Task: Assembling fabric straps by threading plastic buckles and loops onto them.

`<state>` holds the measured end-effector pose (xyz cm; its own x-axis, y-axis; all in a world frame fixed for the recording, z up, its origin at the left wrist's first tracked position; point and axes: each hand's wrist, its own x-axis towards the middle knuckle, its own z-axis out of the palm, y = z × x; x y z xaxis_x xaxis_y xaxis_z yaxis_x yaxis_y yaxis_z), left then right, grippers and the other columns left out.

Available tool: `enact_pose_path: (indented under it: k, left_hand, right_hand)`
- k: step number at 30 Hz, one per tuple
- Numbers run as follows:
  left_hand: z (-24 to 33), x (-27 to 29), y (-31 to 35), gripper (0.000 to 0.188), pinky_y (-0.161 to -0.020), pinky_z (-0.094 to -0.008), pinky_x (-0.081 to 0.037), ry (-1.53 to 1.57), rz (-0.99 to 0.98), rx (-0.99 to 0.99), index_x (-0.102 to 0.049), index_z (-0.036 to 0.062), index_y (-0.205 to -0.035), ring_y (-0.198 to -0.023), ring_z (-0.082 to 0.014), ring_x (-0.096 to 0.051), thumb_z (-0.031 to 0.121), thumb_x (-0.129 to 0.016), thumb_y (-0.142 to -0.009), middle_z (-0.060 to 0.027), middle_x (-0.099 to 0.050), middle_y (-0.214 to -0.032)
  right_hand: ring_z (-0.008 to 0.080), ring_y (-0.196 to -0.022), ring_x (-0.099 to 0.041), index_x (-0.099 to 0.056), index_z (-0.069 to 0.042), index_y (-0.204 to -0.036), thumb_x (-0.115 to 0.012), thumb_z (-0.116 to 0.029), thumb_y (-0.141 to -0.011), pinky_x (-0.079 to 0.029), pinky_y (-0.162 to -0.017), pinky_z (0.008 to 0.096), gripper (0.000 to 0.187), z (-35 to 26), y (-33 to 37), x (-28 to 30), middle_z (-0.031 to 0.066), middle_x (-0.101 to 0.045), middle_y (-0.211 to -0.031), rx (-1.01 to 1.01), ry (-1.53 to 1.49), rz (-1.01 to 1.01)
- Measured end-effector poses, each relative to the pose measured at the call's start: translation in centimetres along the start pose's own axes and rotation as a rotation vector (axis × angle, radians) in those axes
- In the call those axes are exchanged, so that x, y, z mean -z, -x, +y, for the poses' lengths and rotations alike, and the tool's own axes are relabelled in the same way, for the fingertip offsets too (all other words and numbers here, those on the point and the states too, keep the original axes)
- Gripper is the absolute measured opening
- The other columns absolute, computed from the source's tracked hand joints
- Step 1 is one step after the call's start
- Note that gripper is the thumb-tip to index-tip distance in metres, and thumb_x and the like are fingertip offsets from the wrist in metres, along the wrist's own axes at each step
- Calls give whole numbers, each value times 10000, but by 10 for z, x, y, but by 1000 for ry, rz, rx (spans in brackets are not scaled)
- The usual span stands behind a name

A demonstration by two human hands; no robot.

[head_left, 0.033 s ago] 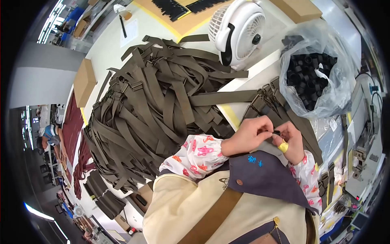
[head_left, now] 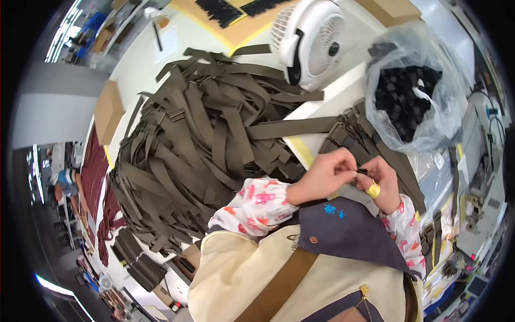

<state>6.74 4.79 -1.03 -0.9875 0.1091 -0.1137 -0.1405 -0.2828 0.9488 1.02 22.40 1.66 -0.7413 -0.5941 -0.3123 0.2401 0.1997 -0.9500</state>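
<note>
In front of my chest, my left hand (head_left: 324,174) and my right hand (head_left: 383,185) meet fingertip to fingertip. Pinched between them is a small black piece (head_left: 362,171), mostly covered by fingers; its exact shape cannot be made out. Yellow tape (head_left: 374,189) wraps my right thumb. Just beyond my hands lie olive webbing straps with metal buckles (head_left: 343,131), laid side by side. To their left spreads a big tangled heap of olive webbing straps (head_left: 198,134). A clear plastic bag (head_left: 453,115) full of small black loops (head_left: 402,99) stands beyond my right hand.
A white fan (head_left: 316,45) stands at the back of the white table (head_left: 137,67). Cardboard boxes sit at the left edge (head_left: 109,112) and back right. Dark red straps (head_left: 92,185) hang on the left, where a person (head_left: 70,182) is farther off. Machinery (head_left: 475,209) lines the right.
The whole view has shifted slightly, so the table's things appear a little farther left and higher. Both hands keep their pinch on the small black piece, with slight finger movement.
</note>
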Motion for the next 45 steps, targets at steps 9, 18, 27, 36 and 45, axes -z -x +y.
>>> enact_pose_path:
  k: [9, 18, 27, 36, 45]
  left_hand:
    - [44, 10, 14, 175, -746, -256, -516, 364, -15, 116, -442, 7, -983, -857, -157, -619, -12, -559, -854, -109, -599, -972]
    - [48, 3, 18, 201, -754, -253, -507, 319, -49, 117, -433, 7, -974, -835, -122, -600, -24, -578, -839, -91, -589, -968]
    - [36, 0, 23, 217, -667, -201, -481, 263, 81, 73, -454, 25, -933, -782, -65, -567, -28, -619, -803, -38, -567, -886]
    - [43, 39, 33, 262, -715, -284, -496, -403, -121, -11, -501, 46, -1029, -828, -156, -595, 50, -619, -795, -78, -584, -963]
    - [22, 148, 96, 340, -792, -319, -441, -1938, 208, -137, -600, 88, -1029, -1032, -224, -514, 32, -582, -693, -61, -570, -1097]
  right_hand:
    - [123, -604, -585, -552, 6, -871, -616, -138, -836, -485, -577, 252, 161, -32, -2, -9, 98, -629, -763, -175, -497, -120]
    - [132, -598, -597, -544, -5, -865, -630, -128, -825, -488, -550, 261, 155, -24, 10, -7, 93, -626, -762, -185, -651, -139]
    - [93, -620, -575, -539, -6, -880, -633, -124, -829, -470, -577, 222, 159, -24, 10, -23, 53, -598, -739, -82, -411, -73]
    - [87, -616, -572, -500, -10, -854, -645, -83, -814, -474, -565, 202, 167, -5, 4, -6, 41, -578, -747, -92, -150, -60]
    - [98, -666, -583, -521, 25, -1032, -605, -41, -827, -484, -637, 225, 231, 18, -4, -1, 54, -593, -760, -226, -214, -104]
